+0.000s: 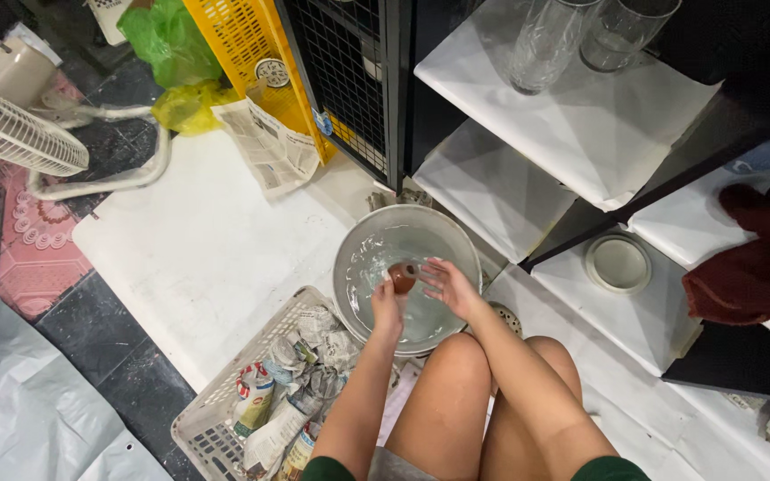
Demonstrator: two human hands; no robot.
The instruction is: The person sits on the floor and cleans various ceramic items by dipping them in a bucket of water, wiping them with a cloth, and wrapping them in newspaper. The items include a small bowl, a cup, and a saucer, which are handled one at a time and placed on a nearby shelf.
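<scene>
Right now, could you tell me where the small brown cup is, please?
The small brown cup sits mid-frame over the grey basin, held between the left hand and right hand, just right of the white basket.

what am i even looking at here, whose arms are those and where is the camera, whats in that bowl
There is no machine here: this is a single picture from a camera worn on a person's head, looking straight down at their own arms and bare knees as they sit low over the floor. Both hands are over a round metal basin with water in it. The left hand and the right hand hold a small reddish-brown object between them; what it is, is too small to tell. Beside the left arm sits a white plastic basket of things wrapped in crumpled newspaper. To the right are paper-lined shelves with clear glasses and a dark red cloth.
</scene>
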